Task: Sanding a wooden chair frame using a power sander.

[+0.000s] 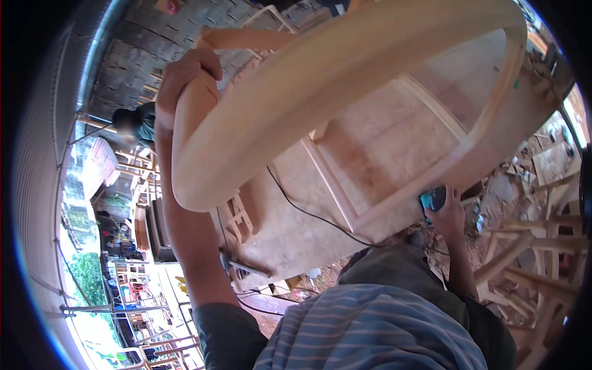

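Observation:
A pale wooden chair frame (pixel 345 86), with a broad curved top rail, fills the upper middle and stands tilted over a worktable (pixel 271 240). My left hand (pixel 185 80), arm stretched far forward, is closed around the frame's rail at the upper left. Low on the right, my right hand (pixel 450 216) is wrapped round a teal and black power sander (pixel 433 200). The sander sits close beside the frame's lower rail; whether it touches the wood I cannot tell. Part of its body is hidden by my fingers.
A black cord (pixel 308 214) crosses the tabletop. Small notched wooden pieces (pixel 239 217) and a hammer (pixel 248 269) lie along its left side. Several wooden chair frames (pixel 536 265) stand at the right, near scraps on the floor. Another person (pixel 139 123) is at the far left.

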`<action>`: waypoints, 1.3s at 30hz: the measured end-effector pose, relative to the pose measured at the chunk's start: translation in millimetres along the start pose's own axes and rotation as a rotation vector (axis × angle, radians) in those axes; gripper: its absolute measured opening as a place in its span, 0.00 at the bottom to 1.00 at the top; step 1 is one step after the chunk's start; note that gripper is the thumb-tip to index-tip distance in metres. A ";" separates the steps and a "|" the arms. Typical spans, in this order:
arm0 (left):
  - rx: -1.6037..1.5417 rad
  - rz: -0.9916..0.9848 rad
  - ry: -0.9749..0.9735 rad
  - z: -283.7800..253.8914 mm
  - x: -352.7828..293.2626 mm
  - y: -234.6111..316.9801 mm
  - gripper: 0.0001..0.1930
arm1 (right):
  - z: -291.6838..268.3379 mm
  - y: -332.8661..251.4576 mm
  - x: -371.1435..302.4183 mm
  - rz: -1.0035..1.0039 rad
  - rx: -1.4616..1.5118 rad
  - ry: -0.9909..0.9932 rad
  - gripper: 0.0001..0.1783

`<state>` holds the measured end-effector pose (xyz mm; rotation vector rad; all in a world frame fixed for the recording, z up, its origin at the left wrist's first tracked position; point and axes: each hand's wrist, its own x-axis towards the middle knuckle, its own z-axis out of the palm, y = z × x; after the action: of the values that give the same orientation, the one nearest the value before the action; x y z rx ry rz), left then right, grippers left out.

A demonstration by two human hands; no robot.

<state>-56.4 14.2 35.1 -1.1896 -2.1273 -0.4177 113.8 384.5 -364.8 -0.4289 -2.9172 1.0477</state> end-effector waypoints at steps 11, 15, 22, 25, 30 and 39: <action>-0.239 0.014 0.208 -3.7 -45.4 97.2 0.38 | 9.6 10.7 -2.1 0.016 0.001 0.193 0.43; -0.189 0.155 0.167 3.6 -74.1 100.8 0.37 | 12.1 8.3 -2.0 0.020 -0.016 0.199 0.42; -0.197 0.220 0.198 12.2 -73.6 79.7 0.35 | 12.9 -0.3 -0.9 0.060 -0.052 0.191 0.42; -0.276 0.101 0.282 15.5 -63.2 45.2 0.35 | 14.5 -1.1 0.3 0.056 -0.066 0.216 0.42; -0.192 0.119 0.323 19.3 -60.1 39.5 0.35 | 21.7 11.0 7.2 0.084 -0.091 0.244 0.45; -0.153 0.253 0.286 11.3 -55.4 35.5 0.36 | 32.4 31.6 -17.4 0.138 0.135 0.325 0.45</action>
<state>-10.2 4.3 -12.2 -1.3755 -1.7024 -0.6042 135.1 383.1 -408.3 -0.7281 -2.5464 1.0665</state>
